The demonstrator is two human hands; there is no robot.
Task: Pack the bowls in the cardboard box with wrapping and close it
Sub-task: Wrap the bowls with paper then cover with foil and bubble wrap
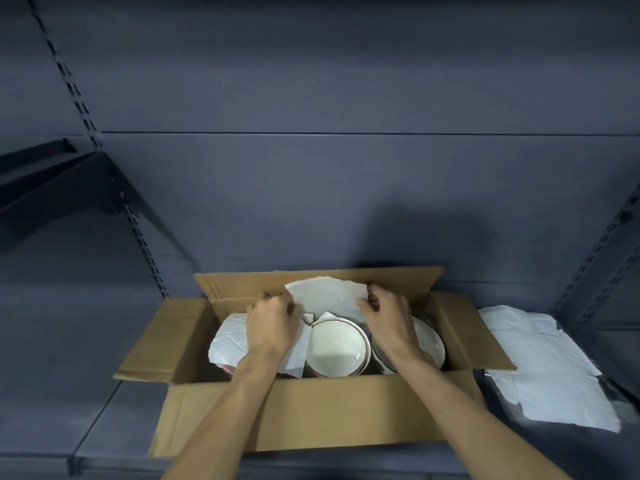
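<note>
While the corrugated cardboard box [311, 410] sat flaps-open on the dark shelf [86, 393], both hands, left hand [273, 323] and right hand [388, 317], pinched a crinkled white paper sheet [329, 296] above glossy round bowls [334, 344] inside (thin brown rims). More wrinkled paper [543, 368] lay right beside the box.

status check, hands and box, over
Left hand and right hand both pinch a paper sheet above the bowls. Cardboard box flaps open. Nothing in the way.
</note>
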